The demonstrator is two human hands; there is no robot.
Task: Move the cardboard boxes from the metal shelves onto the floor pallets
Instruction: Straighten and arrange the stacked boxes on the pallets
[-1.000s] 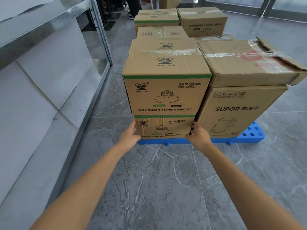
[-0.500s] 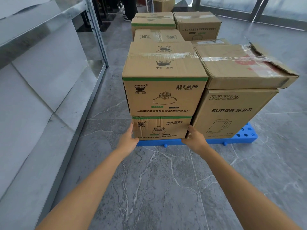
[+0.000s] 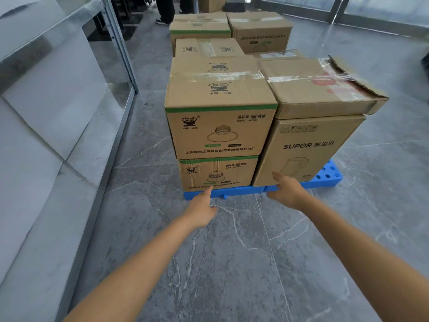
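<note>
A small green-striped cardboard box (image 3: 218,173) sits on the blue floor pallet (image 3: 329,175), with a larger green-striped box (image 3: 220,131) stacked on it. To their right stands a SUPOR box (image 3: 308,147) under a taped box (image 3: 318,87) with a torn flap. My left hand (image 3: 202,208) hovers open just in front of the small box's lower left corner, holding nothing. My right hand (image 3: 286,190) is open in front of the SUPOR box's lower left corner, apart from the small box.
The metal shelves (image 3: 53,126) run along the left with a grey aisle of marble floor (image 3: 232,263) between them and the pallet. More cardboard boxes (image 3: 260,31) stand behind the front stack. A person's legs (image 3: 166,10) show at the far top.
Both hands have come off the sides of the small bottom box and pulled back toward me, fingers apart. The boxes stay stacked on the pallet.
</note>
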